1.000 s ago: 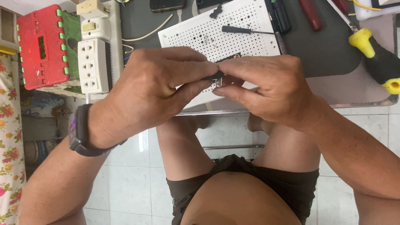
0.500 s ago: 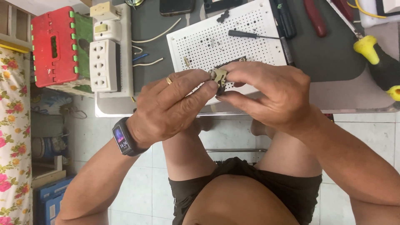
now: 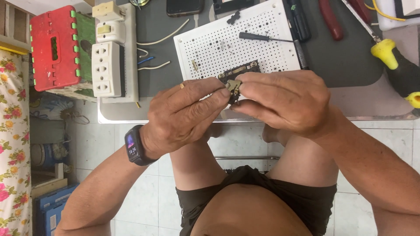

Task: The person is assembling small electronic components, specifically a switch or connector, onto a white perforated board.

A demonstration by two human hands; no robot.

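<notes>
The grey table [image 3: 350, 74] carries a white perforated board [image 3: 210, 43] flat near its front edge, probably so tiny bits stay put, and a chunky plastic power strip [image 3: 106, 70] sits at the left edge. Over the front edge, the left hand [image 3: 183, 118] and right hand [image 3: 284, 102] both pinch a small dark circuit part [image 3: 234, 85] between fingertips, held up close for fiddly work.

I count two hands, left hand [image 3: 186, 116] and right hand [image 3: 284, 102], one white perforated board [image 3: 227, 43], one white power strip [image 3: 107, 67], one red box [image 3: 53, 48].
</notes>
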